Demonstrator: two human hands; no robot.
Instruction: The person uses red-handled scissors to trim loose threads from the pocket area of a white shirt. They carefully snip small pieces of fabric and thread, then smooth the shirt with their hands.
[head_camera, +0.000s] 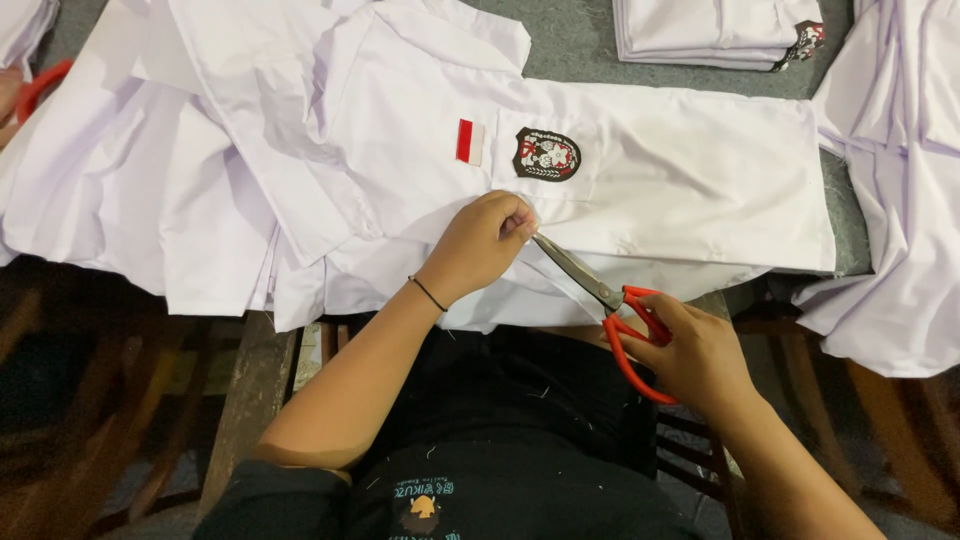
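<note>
Left fingers (515, 222) pinch shirt (650, 170); right grip scissors (610, 300).

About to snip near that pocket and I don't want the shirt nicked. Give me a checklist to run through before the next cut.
1. Left hand pinches the fabric of the white shirt: ok.
2. Right hand has fingers through the red handles of the scissors: ok.
3. Blade tips at the pinched spot: ok.
4. Left fingertips clear of the blades: not ok, they sit right at the tips.
5. What lies between the blades: cannot tell.
6. Pocket badge away from the blades: ok.
</note>
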